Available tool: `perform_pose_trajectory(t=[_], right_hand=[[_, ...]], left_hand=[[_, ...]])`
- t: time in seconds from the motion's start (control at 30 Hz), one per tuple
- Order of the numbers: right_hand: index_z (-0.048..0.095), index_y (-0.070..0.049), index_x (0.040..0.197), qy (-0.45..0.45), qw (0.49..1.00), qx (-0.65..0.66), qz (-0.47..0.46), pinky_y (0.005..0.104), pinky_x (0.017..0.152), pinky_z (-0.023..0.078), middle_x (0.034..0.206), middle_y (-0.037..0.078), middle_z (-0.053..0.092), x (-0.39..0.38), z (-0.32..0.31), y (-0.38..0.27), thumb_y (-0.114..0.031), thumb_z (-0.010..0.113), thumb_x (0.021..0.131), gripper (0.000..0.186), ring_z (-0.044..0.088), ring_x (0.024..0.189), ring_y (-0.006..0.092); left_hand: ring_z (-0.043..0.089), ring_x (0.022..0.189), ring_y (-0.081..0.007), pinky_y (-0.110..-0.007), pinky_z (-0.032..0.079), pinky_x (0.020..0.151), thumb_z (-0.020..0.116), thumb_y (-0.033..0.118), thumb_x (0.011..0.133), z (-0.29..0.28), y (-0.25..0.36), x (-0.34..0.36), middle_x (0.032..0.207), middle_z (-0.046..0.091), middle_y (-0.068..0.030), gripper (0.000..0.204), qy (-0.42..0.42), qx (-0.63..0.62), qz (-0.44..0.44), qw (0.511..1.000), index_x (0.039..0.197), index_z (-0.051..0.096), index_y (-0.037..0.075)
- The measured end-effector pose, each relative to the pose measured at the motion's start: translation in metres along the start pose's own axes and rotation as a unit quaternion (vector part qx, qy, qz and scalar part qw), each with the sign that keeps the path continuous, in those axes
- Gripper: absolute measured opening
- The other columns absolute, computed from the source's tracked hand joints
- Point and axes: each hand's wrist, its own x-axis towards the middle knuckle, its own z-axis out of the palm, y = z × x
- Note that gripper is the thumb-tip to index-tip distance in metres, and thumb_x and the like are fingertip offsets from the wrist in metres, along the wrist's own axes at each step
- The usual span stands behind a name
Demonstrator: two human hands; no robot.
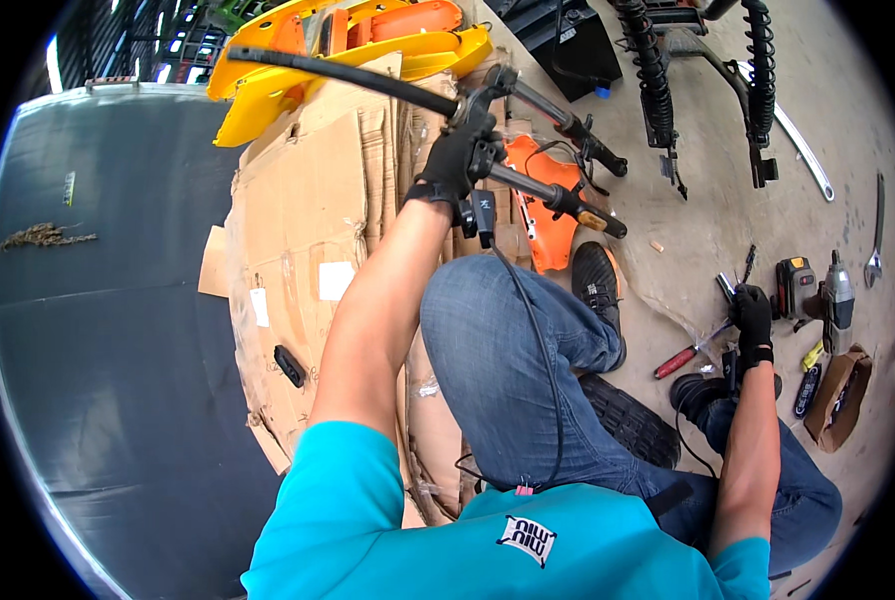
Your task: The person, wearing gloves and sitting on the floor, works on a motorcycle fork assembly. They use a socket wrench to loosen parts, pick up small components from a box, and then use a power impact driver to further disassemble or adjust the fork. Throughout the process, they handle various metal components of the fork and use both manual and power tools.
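Observation:
My left hand (pixel 455 165), in a black glove, is wrapped round a front fork assembly (pixel 523 182). Its long black tube (pixel 348 78) points to the far left, and two fork legs slant to the right. Low over the floor at the right, my gloved right hand (pixel 753 316) has its fingers curled in. A short silver tool (pixel 726 286) and a small dark piece (pixel 750 262) show beside those fingers; what they grip is unclear. Just left of that hand lies a screwdriver with a red handle (pixel 676 362).
Right of my right hand are a cordless impact wrench (pixel 838 300) and an open brown box (pixel 840 398). A wrench (pixel 876 240) lies beyond. Ahead stands a vehicle frame with coil shocks (pixel 656 95). Cardboard (pixel 303 190), an orange panel (pixel 548 225) and yellow panels (pixel 423 52) lie left.

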Motion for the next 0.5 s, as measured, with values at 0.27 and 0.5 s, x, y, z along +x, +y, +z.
perform_pose_trajectory(t=[0.27,0.5], right_hand=[[0.065,-0.007,0.097,0.01,0.999,-0.033,0.025,0.0251,0.051,0.044,0.071,0.0,0.057,-0.005,-0.002,-0.001,-0.023,0.062,0.092,0.017,0.053,0.056,0.0098],[0.066,-0.006,0.097,-0.008,0.999,-0.051,0.018,0.0245,0.052,0.045,0.071,-0.001,0.058,-0.008,-0.006,0.002,-0.024,0.063,0.091,0.019,0.053,0.057,0.009]], left_hand=[[0.067,0.08,-0.0191,-0.034,0.06,0.072,0.068,0.03,0.091,-0.085,-0.06,-0.038,0.089,0.064,-0.0088,0.027,0.109,-0.083,-0.1,0.986,0.101,0.057,0.007],[0.058,0.058,-0.0134,-0.024,0.052,0.055,0.06,0.045,0.094,-0.127,-0.081,-0.063,0.074,0.063,-0.0075,0.043,-0.03,-0.003,-0.185,0.982,0.099,0.061,0.003]])
